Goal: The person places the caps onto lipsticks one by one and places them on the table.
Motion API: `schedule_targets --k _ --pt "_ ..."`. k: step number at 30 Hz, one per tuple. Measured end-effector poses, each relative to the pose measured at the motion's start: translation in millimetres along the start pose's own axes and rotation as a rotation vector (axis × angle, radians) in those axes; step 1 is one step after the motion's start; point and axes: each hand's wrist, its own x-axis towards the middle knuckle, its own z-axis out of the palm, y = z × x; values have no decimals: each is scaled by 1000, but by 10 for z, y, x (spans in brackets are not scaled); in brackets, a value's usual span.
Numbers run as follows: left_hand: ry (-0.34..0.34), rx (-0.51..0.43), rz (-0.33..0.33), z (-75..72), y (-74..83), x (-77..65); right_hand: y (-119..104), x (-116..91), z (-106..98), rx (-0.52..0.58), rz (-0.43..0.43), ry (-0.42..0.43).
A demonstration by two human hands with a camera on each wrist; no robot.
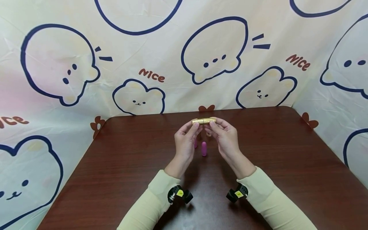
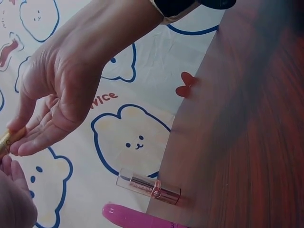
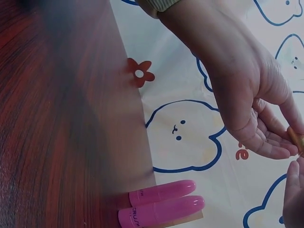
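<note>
Above the table, both hands hold one gold lipstick tube (image 1: 203,121) level between them. The left hand (image 1: 185,140) pinches its left end between thumb and fingers, and the right hand (image 1: 227,137) pinches the right end the same way. In the left wrist view the gold tube (image 2: 5,142) shows at the left edge, partly covered by fingertips. The right wrist view catches only a bit of it (image 3: 295,138) at its right edge. Below the hands, a glossy pink tube (image 1: 204,149) stands upright on the table.
A second pink tube (image 3: 161,191) stands beside the first, mostly behind the left hand in the head view. Close by is a rose-gold lipstick with a clear cap (image 2: 149,186). The dark wooden table (image 1: 115,179) meets a cartoon-printed cloth (image 1: 172,57) at its far edge.
</note>
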Motion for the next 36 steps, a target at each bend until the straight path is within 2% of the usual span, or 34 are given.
schedule_targets --k 7,13,16,21,29,36 --pt "29 49 29 9 2 -18 22 -9 39 11 -26 43" --pt "120 -43 68 -163 125 70 -98 77 -156 118 -88 125" --pt "116 -51 73 -246 185 110 -160 107 -240 98 -91 133" --pt "100 -56 46 -296 203 110 -166 109 -269 60 -66 116" --pt "121 -74 10 -386 288 114 -195 121 -348 113 -71 95" --pt "96 -56 1 -449 356 128 -239 136 -384 79 -62 103"
